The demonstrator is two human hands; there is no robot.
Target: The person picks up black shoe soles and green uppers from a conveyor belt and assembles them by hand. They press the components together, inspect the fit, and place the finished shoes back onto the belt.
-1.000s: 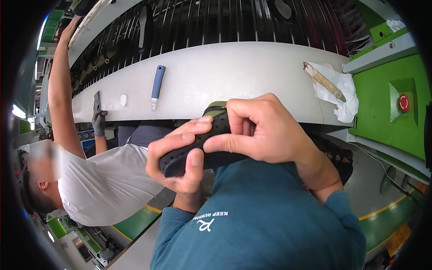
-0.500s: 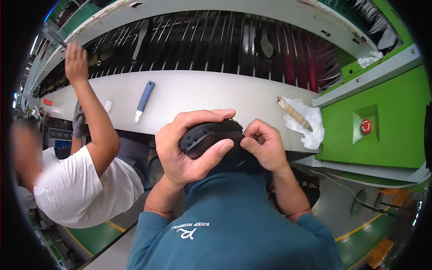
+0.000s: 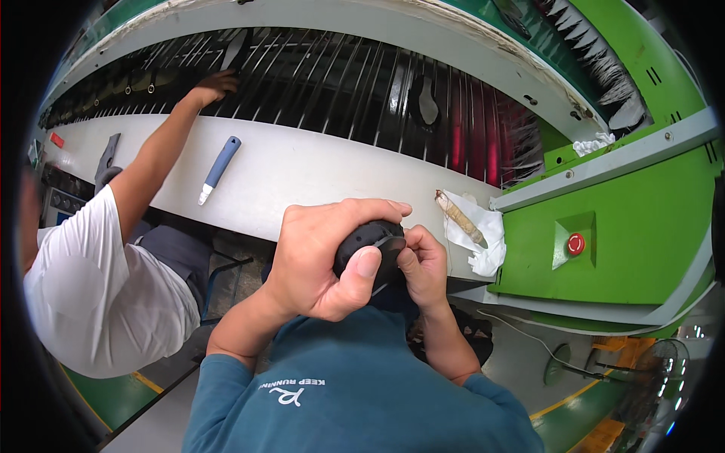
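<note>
In front of my chest my left hand (image 3: 321, 260) is wrapped round a black shoe sole (image 3: 370, 235), its fingers over the far side and its thumb across the near face. The sole is seen nearly end-on, and much of it is hidden by my fingers. My right hand (image 3: 424, 268) pinches the sole's right edge between thumb and bent fingers. Beyond my hands, a blue-handled tool (image 3: 221, 170) with a white tip lies on the white ledge (image 3: 302, 170).
Behind the ledge runs a conveyor of metal rods (image 3: 340, 83) carrying dark soles (image 3: 425, 104). At left, a co-worker's hand (image 3: 217, 87) reaches onto it. A tape-wrapped stick (image 3: 461, 217) rests on white cloth (image 3: 491, 245). A green machine panel (image 3: 513, 264) with a red button (image 3: 576, 244) stands at right.
The sole has turned in my left hand to a more end-on position, with my right hand still at its edge. The co-worker's raised hand has come down onto the conveyor. My view has shifted right.
</note>
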